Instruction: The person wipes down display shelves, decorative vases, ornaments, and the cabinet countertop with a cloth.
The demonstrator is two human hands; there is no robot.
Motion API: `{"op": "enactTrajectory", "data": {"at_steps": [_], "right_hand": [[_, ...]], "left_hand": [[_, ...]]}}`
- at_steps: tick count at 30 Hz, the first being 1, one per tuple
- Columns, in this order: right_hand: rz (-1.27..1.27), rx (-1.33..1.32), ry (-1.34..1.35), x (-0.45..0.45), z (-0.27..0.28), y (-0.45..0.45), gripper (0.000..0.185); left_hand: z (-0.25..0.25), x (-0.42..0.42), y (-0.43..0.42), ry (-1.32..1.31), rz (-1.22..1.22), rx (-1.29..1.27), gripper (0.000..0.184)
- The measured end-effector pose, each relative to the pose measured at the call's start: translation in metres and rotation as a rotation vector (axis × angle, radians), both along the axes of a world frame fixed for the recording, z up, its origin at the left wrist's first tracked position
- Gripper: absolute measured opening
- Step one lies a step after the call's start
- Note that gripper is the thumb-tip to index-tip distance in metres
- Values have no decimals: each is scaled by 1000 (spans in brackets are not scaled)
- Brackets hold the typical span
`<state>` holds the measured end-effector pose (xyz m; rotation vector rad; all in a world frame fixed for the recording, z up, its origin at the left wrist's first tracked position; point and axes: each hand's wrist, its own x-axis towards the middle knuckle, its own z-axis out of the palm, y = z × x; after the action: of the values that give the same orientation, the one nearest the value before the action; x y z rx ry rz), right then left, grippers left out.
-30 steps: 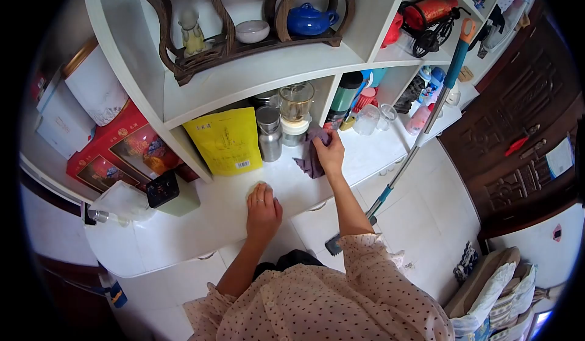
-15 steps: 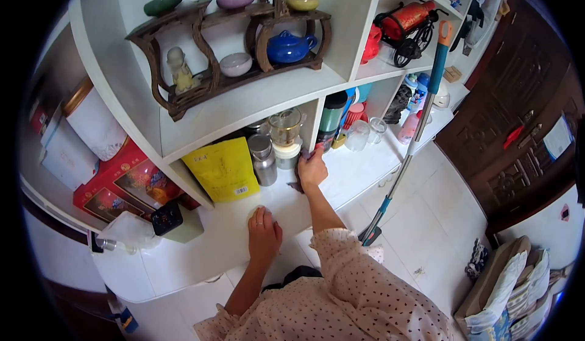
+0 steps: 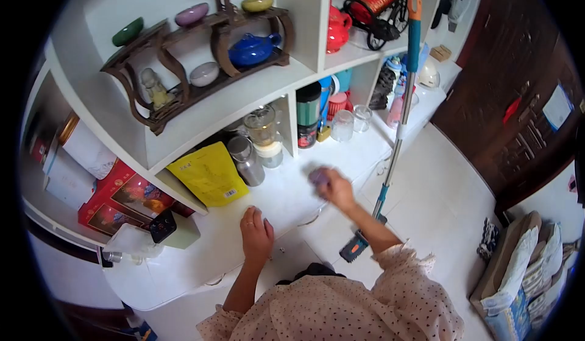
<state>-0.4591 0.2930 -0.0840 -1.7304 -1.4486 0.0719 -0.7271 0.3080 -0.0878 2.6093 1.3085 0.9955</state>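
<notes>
My right hand (image 3: 335,189) is closed on a bunched purple cloth (image 3: 318,176), slightly blurred, over the white counter (image 3: 286,189). My left hand (image 3: 257,236) rests at the counter's front edge, its fingers curled together; whatever may be beneath them is hidden. Behind it a yellow pouch (image 3: 208,173) leans in the lower compartment. Beside the pouch stand a steel flask (image 3: 246,161) and a glass jar with a pale lid (image 3: 269,154). A dark-lidded green canister (image 3: 308,105) stands past the divider, with two clear glasses (image 3: 342,125) to its right.
A long-handled mop (image 3: 397,149) leans against the counter's right part. At the left are a green box with a black top (image 3: 177,228) and a clear plastic container (image 3: 131,242). A wooden rack (image 3: 177,91) holds a blue teapot (image 3: 253,49) and small bowls above.
The purple cloth, bunched in my right hand, has come away from the jar and divider toward the counter's front. My left hand has stayed near the front edge. The view has shifted.
</notes>
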Motion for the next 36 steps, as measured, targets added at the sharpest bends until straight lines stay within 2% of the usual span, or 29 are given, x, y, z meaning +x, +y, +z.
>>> {"op": "enactTrajectory", "data": {"at_steps": [2, 3, 4, 5, 8, 13, 15, 16, 17, 19, 21, 23, 25, 27, 28, 30, 31, 33, 34, 36], "right_hand": [[-225, 65, 89, 47, 17, 3, 35], [-310, -55, 116, 67, 34, 1, 35], [-382, 58, -29, 90, 30, 6, 36], [-493, -70, -66, 106, 32, 9, 39], [-629, -271, -264, 129, -13, 24, 39], [-354, -248, -385, 73, -13, 43, 38], [-133, -156, -417, 55, -7, 33, 33], [-117, -174, -405, 59, -3, 28, 28], [-116, -175, -405, 69, -2, 26, 28], [-341, -344, -376, 98, -1, 28, 27], [-572, -325, -326, 127, -10, 32, 29], [-597, -226, -374, 120, -14, 36, 31], [-421, -101, -393, 84, -18, 36, 31], [-187, -36, -413, 17, -8, 28, 31], [-39, -59, -461, -11, -21, 25, 29], [317, -24, -213, -71, -47, 11, 25], [390, 23, -408, -102, -32, -5, 17], [635, -8, -265, -138, -9, -23, 23], [642, 14, -280, -149, 3, -18, 23], [580, -210, 280, -164, 29, -3, 32]], "left_hand": [[0, 2, 1, 1, 15, 15, 33], [1, 3, 2, 4, 12, 13, 33], [2, 4, 2, 23, 17, 18, 33], [3, 3, 1, 41, 26, 23, 33], [2, 4, 0, 39, 39, -4, 34], [0, 3, -3, 50, 46, -34, 33], [0, 5, 2, 41, 42, -31, 32], [0, 4, 1, 40, 38, -27, 32], [-2, 3, 0, 38, 38, -24, 32], [-4, 4, 3, 37, 35, -22, 33], [-7, 0, 2, 32, 86, -29, 34], [-5, 2, 1, 18, 71, 55, 37], [6, 6, -4, 10, 156, 36, 41], [1, 0, -1, -43, 102, 51, 44], [6, -2, -4, -78, 86, 71, 44], [11, -6, -9, -156, 56, 109, 44], [11, -9, -9, -199, 46, 122, 44], [29, -17, -16, -330, 51, 129, 43], [39, -25, -21, -393, 74, 138, 41], [57, -42, -28, -462, 92, 166, 39]]}}
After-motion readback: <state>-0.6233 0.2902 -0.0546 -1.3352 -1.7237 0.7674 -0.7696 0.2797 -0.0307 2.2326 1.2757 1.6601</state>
